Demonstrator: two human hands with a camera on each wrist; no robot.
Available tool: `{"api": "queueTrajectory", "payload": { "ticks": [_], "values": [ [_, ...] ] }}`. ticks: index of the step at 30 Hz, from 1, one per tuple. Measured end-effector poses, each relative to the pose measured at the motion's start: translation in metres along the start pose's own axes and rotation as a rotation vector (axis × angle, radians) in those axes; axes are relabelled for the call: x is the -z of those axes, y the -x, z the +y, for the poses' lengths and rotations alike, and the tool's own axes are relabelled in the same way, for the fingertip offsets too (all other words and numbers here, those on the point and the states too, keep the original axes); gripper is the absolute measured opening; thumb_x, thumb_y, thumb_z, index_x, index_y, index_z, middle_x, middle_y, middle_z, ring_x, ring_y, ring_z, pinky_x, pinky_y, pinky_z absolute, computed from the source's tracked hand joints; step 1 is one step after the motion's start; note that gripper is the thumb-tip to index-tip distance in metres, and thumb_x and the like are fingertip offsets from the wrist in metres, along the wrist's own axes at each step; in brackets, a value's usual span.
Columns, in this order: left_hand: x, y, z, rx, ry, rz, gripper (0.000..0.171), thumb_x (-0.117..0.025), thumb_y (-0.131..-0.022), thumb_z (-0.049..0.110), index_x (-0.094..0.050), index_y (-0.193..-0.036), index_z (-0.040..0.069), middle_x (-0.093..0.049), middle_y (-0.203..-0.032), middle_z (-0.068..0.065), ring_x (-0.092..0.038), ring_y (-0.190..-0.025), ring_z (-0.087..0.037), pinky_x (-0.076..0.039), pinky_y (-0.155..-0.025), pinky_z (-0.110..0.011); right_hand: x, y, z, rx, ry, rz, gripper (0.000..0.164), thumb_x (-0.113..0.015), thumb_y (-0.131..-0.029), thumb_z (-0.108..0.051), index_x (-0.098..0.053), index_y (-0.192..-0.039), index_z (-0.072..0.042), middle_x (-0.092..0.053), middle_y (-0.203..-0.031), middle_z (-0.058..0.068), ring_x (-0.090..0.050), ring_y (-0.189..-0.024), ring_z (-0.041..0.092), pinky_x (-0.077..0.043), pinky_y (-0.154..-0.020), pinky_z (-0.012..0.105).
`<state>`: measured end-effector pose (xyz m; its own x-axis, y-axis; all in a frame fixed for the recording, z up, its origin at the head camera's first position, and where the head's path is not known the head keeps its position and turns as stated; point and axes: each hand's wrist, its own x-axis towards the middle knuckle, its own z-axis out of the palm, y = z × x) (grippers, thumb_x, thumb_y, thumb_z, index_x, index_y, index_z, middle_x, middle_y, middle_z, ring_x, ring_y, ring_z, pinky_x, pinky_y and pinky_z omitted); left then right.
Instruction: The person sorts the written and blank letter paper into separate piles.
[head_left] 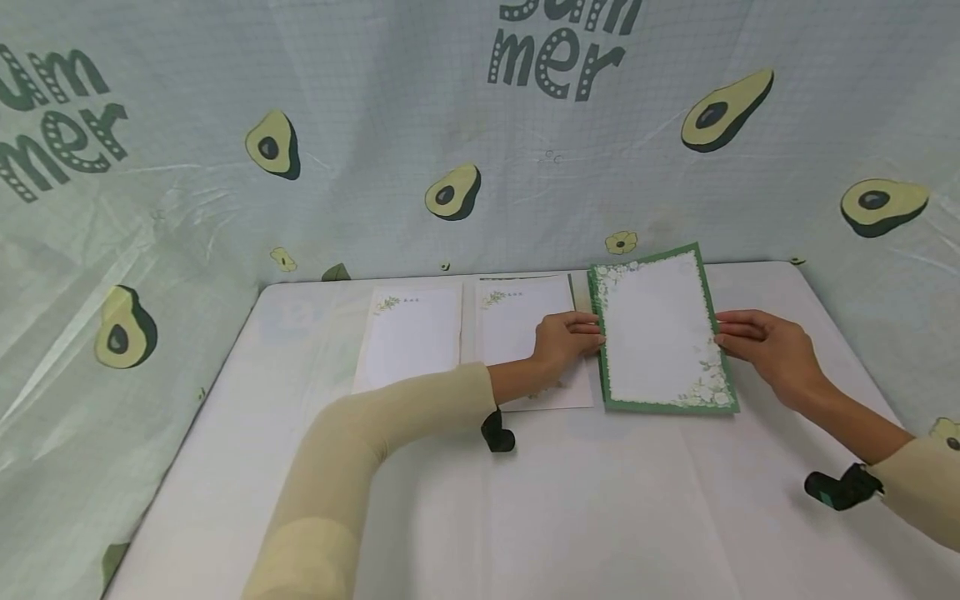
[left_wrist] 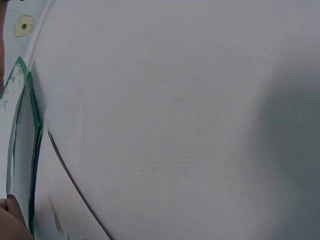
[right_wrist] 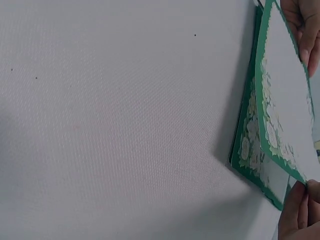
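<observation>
A green-bordered sheet of paper [head_left: 660, 329] with white flowers printed in its corners is held up at the right of the table, tilted. My left hand [head_left: 564, 342] pinches its left edge, and the fingers of my right hand [head_left: 780, 354] pinch its right edge. In the right wrist view the sheet is raised at an angle over more green-bordered sheets [right_wrist: 250, 147] with the same flowers. White sheets with a small plant print [head_left: 517, 321] lie left of it, partly hidden under my left forearm.
Further left lie more white sheets [head_left: 411, 333] with a similar print. Everything rests on a white-covered table [head_left: 585, 517]. A pale curtain [head_left: 360, 100] with avocado prints hangs behind and along the sides. A black wrist camera [head_left: 843, 487] is on the right wrist.
</observation>
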<state>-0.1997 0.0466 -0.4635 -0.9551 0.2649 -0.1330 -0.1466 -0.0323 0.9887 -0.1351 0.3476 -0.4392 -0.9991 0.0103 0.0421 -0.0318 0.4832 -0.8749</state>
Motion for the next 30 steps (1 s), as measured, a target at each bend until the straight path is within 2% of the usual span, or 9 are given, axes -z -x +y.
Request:
{"api": "queueTrajectory", "payload": {
  "ticks": [13,19,30],
  "values": [
    [-0.006,-0.005,-0.001,0.012,-0.002,0.036,0.033,-0.076,-0.085,-0.010,-0.073,-0.117,-0.003,-0.076,-0.103,-0.018,-0.075,-0.092,-0.022,-0.063,-0.078,-0.026,0.002,-0.010,0.012,-0.016,-0.067,-0.028,0.047,-0.068,-0.099,-0.010,-0.051,-0.136,0.012,-0.068,-0.100,-0.026,-0.066,-0.091,-0.011,-0.058,-0.078,0.013],
    [-0.005,-0.007,-0.002,0.000,-0.022,0.038,0.032,-0.076,-0.085,-0.010,-0.073,-0.116,-0.004,-0.076,-0.102,-0.018,-0.075,-0.094,-0.022,-0.063,-0.078,-0.026,0.001,-0.015,0.014,-0.016,-0.032,-0.025,0.048,-0.068,-0.099,-0.012,-0.050,-0.138,0.012,-0.066,-0.098,-0.029,-0.065,-0.090,-0.013,-0.058,-0.077,0.013],
    [-0.004,-0.009,-0.002,0.018,-0.045,0.068,0.033,-0.077,-0.084,-0.010,-0.074,-0.116,-0.004,-0.076,-0.101,-0.018,-0.076,-0.091,-0.024,-0.063,-0.076,-0.025,-0.002,-0.021,0.018,-0.030,-0.036,-0.038,0.051,-0.068,-0.099,-0.013,-0.049,-0.140,0.012,-0.066,-0.096,-0.030,-0.066,-0.087,-0.011,-0.058,-0.076,0.013]
  ]
}}
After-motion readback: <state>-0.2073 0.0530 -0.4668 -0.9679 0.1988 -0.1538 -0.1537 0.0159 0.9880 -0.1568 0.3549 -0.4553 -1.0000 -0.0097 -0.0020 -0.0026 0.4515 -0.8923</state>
